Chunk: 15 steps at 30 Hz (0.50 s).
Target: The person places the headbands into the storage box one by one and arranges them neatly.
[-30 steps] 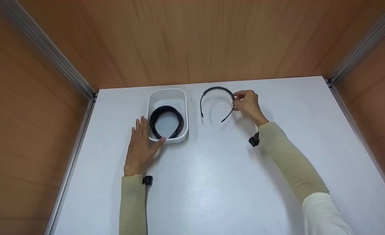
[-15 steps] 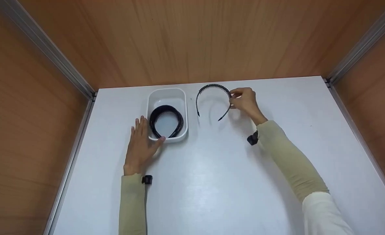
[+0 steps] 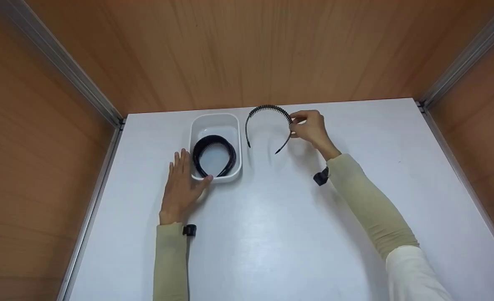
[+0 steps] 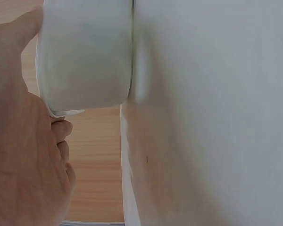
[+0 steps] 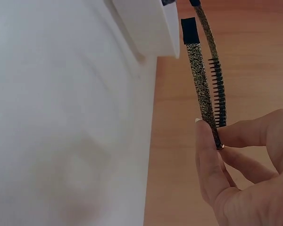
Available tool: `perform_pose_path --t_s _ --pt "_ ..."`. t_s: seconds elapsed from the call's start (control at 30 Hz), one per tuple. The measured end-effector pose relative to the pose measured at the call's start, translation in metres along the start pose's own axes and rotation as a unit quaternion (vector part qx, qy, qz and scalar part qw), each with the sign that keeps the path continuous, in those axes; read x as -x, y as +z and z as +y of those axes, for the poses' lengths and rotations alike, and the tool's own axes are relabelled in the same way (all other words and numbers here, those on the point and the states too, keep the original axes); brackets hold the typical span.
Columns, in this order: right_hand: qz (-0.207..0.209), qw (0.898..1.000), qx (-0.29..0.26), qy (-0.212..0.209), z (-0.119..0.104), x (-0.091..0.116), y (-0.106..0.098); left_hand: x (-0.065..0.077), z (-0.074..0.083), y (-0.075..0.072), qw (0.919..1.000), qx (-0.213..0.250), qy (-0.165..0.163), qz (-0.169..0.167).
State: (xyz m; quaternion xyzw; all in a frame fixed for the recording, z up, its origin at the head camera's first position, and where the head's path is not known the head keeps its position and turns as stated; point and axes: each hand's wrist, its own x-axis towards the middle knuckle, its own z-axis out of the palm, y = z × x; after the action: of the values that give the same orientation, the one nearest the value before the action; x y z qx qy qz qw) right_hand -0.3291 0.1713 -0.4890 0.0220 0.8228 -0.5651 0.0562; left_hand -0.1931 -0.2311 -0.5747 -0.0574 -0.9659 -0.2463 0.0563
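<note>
My right hand point(image 3: 310, 128) pinches a thin dark toothed headband point(image 3: 267, 107) by its right arm, holding it above the table just right of the white tub. Up close in the right wrist view, the headband point(image 5: 200, 77) shows a speckled gold-black band, black tips and comb teeth between thumb and fingers. A white rectangular tub point(image 3: 215, 118) holds dark headbands point(image 3: 230, 152), stacked in its near part; how many cannot be told. At the tub's near left corner, my left hand point(image 3: 179, 188) rests with straight fingers along the side and its thumb at the front rim.
The white table point(image 3: 255, 234) meets a wooden back wall point(image 3: 247, 54). Wooden side panels point(image 3: 33, 167) with metal edge strips stand left and right.
My right hand has moved left and slightly away from me with the headband, bringing it closer to the tub. The left hand and tub stay where they were.
</note>
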Motion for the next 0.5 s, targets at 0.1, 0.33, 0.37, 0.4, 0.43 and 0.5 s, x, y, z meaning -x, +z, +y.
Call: perform_pose_path --t_s 0.1,0.33,0.37,0.4,0.43,0.5 --pt "-0.004 1.000 -0.004 -0.002 -0.003 0.001 0.000 0.000 0.000 0.000 1.0000 0.000 0.003 0.002" --pt "-0.015 1.000 -0.006 -0.005 -0.011 0.002 0.003 -0.002 0.000 0.000 1.0000 0.000 -0.005 -0.003" --pt "-0.017 1.000 -0.008 -0.004 -0.012 0.002 0.004 -0.002 0.000 0.000 1.0000 -0.001 -0.007 -0.006" --pt "-0.019 1.000 -0.009 -0.004 -0.013 0.003 0.004 -0.002 0.000 0.000 0.9999 -0.002 -0.008 -0.008" --pt "-0.021 1.000 -0.010 -0.005 -0.013 0.003 0.005 -0.002 0.001 0.000 0.9999 -0.002 -0.009 -0.009" --pt "-0.022 1.000 -0.011 -0.007 -0.014 0.004 0.007 -0.002 0.001 -0.001 0.9999 -0.002 -0.010 -0.013"
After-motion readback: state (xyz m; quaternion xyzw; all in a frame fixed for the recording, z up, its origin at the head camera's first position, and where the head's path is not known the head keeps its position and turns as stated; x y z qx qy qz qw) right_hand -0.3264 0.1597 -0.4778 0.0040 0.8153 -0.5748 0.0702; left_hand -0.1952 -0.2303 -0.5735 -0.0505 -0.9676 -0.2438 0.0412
